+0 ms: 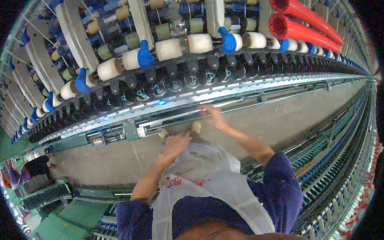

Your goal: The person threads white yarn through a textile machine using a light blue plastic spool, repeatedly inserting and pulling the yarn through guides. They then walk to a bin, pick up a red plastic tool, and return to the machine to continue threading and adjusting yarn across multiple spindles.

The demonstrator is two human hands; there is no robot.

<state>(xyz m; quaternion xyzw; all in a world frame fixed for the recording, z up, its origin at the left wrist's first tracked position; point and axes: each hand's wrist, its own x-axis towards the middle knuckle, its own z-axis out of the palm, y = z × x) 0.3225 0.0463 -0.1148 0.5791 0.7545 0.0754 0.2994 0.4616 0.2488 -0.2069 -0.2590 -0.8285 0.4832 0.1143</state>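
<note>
My left hand (177, 145) hangs over the front of my pale apron (219, 182), below the spinning machine's front rail. Its fingers bend away from view, so its grip is hidden. Farther forward and to the right, my right hand (214, 117) reaches toward the machine's lower edge. Its finger and thumb look apart, slightly blurred, with nothing visible between them. Nearest to it is the long silver rail (225, 93), with a row of dark spindles (192, 81) behind. White rollers (168, 50) with blue end pieces (145, 54) run above the spindles.
Two red tubes (305, 25) lie across the machine's upper right. A grey floor aisle (276, 117) runs between this machine and another long row of machinery (344, 131) behind me. At far left, a person in purple (20, 176) bends beside green machine housings (56, 230).
</note>
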